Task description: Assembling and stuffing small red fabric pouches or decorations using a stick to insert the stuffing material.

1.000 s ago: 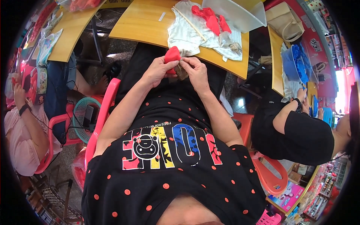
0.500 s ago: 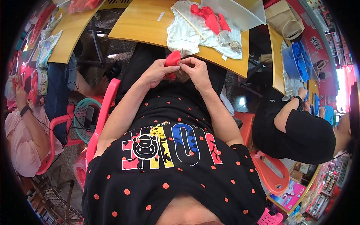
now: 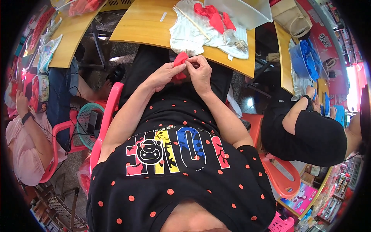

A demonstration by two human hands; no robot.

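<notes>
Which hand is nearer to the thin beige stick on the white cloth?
Right: the right hand is in front of the stick; the left hand is farther, leftward.

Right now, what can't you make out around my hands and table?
Head view: part of the red cloth, hidden by your left hand.
Head view: far end of the clear bin, cut off by the top edge.
Head view: tan bundle on the white cloth, too small to identify.

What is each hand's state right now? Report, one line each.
Left hand: closed, holding a crumpled red cloth-like piece.
Right hand: closed, pinching that piece's edge.
</notes>
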